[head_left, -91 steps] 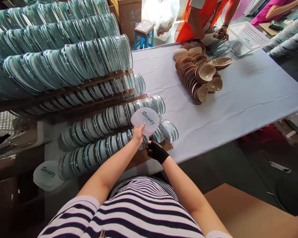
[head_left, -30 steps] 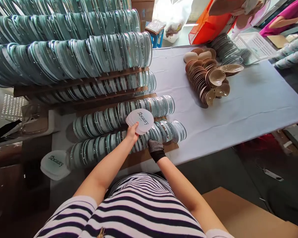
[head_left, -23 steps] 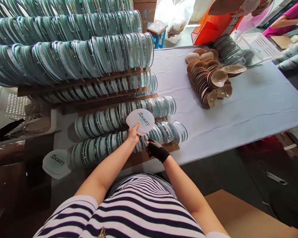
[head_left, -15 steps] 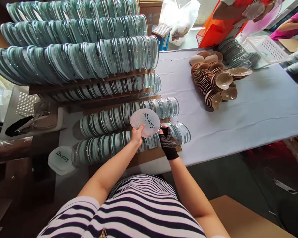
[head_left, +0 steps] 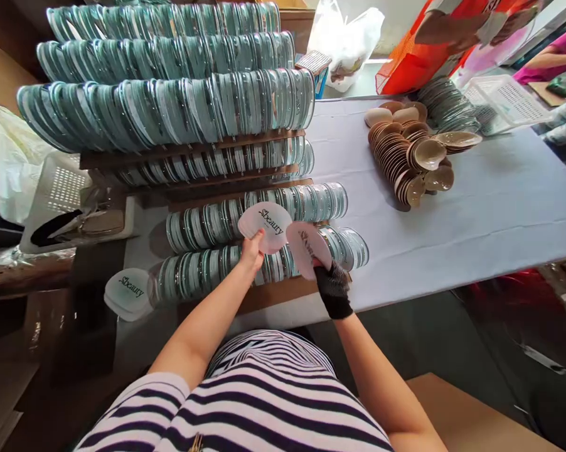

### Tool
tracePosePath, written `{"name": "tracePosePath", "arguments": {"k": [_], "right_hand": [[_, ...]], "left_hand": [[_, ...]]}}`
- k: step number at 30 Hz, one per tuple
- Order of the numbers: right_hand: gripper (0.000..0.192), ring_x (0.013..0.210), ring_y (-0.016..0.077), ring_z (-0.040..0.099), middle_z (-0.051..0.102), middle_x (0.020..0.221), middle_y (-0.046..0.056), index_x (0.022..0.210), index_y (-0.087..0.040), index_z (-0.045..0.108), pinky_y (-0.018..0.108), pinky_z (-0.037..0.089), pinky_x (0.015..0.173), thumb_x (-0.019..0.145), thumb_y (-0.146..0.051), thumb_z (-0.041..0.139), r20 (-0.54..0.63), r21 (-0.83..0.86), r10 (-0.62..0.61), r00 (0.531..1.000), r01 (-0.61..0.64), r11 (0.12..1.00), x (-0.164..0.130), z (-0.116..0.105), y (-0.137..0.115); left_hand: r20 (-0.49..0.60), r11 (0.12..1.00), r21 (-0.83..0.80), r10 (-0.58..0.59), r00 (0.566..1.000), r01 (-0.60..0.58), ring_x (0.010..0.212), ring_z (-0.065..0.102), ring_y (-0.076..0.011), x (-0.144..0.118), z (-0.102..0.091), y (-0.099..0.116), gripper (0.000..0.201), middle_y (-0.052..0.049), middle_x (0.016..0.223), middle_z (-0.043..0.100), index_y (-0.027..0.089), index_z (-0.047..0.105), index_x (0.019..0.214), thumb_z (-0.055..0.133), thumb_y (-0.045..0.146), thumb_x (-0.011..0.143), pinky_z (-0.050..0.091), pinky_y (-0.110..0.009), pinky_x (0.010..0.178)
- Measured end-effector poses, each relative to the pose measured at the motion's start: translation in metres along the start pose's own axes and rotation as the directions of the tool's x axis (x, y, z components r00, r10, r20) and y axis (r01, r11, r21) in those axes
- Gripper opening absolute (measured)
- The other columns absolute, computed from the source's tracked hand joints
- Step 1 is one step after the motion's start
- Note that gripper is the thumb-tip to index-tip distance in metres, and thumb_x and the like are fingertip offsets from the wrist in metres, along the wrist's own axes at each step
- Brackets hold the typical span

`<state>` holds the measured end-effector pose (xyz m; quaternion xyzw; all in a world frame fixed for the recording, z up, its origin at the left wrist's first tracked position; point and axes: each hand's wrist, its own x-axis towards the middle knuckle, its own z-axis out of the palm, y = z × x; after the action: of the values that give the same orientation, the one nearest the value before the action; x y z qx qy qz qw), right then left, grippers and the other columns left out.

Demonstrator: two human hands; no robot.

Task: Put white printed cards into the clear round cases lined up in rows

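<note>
- Since the earlier frames, one printed card (head_left: 307, 249) has been drawn off the fanned stack of cards (head_left: 265, 226) and is now held apart from it, to the right.
- That single card is pinched at its lower edge by the right hand (head_left: 332, 284), which is covered by a black glove; the card stands tilted above the fingers.
- Closed around the lower edge of the stack of cards is the bare left hand (head_left: 251, 254), with the thumb laid on the front card, whose dark lettering faces up.
- Directly beneath both grips, two rows of clear cases (head_left: 264, 216) are seen lying edge-on upon a cardboard sheet (head_left: 283, 295).
- Beyond the grips, further rows of cases are stacked higher in tiers (head_left: 170, 107).
- Left of the left hand, at the near row's end, another white card pile (head_left: 128, 292) is set down.
- Well to the right and beyond the gloved hand, a heap of tan cups (head_left: 405, 157) rests on the white tablecloth (head_left: 490, 201).
- At the far end of the table, another person's arm (head_left: 447, 28) is seen above a white basket (head_left: 509, 103).
</note>
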<state>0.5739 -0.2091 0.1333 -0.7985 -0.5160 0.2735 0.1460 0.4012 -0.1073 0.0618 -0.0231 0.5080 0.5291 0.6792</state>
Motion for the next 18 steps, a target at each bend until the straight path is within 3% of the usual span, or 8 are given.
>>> {"name": "tracePosePath", "arguments": {"k": [3, 7, 13, 18], "right_hand": [[0.038, 0.083, 0.025, 0.07, 0.075, 0.093, 0.012, 0.106, -0.019, 0.072, 0.03, 0.05, 0.071, 0.093, -0.042, 0.043, 0.147, -0.272, -0.005, 0.989, 0.046, 0.961, -0.043, -0.001, 0.016], [0.033, 0.086, 0.0224, 0.07, 0.075, 0.1, 0.009, 0.109, -0.024, 0.07, 0.027, 0.045, 0.069, 0.097, -0.034, 0.041, 0.328, -0.474, 0.082, 0.941, 0.089, 0.876, -0.072, 0.016, 0.0], [0.036, 0.088, 0.0222, 0.07, 0.075, 0.095, 0.011, 0.108, -0.023, 0.067, 0.026, 0.042, 0.068, 0.1, -0.035, 0.034, 0.315, -0.529, 0.128, 0.94, 0.063, 0.846, -0.069, 0.022, -0.021], [0.036, 0.093, 0.0222, 0.07, 0.073, 0.104, 0.013, 0.117, -0.02, 0.062, 0.027, 0.043, 0.071, 0.1, -0.031, 0.032, 0.358, -0.491, 0.082, 0.93, 0.113, 0.864, -0.035, 0.047, -0.032]], "left_hand": [[-0.051, 0.999, -0.034, -0.028, 0.998, 0.026, 0.107, 0.068, -0.0218, 0.013, -0.003, 0.009, 0.03, -0.007, 0.109, 0.075, 0.018, 0.068, 0.104, 0.074, 0.009, 0.076, 0.051, -0.042, 0.102], [-0.067, 0.994, -0.057, -0.095, 0.993, 0.091, 0.105, 0.069, -0.0218, 0.017, -0.008, 0.01, 0.026, -0.006, 0.104, 0.075, 0.018, 0.069, 0.102, 0.072, 0.008, 0.078, 0.052, -0.044, 0.1], [-0.077, 0.997, -0.051, -0.055, 0.995, 0.051, 0.094, 0.071, -0.019, 0.014, -0.01, 0.01, 0.022, -0.005, 0.099, 0.076, 0.018, 0.07, 0.098, 0.067, 0.004, 0.081, 0.052, -0.044, 0.1], [-0.084, 0.997, -0.009, -0.079, 0.993, 0.079, 0.087, 0.071, -0.0166, 0.008, 0.002, 0.017, 0.022, -0.004, 0.097, 0.075, 0.016, 0.069, 0.099, 0.064, 0.003, 0.083, 0.054, -0.04, 0.096]]}}
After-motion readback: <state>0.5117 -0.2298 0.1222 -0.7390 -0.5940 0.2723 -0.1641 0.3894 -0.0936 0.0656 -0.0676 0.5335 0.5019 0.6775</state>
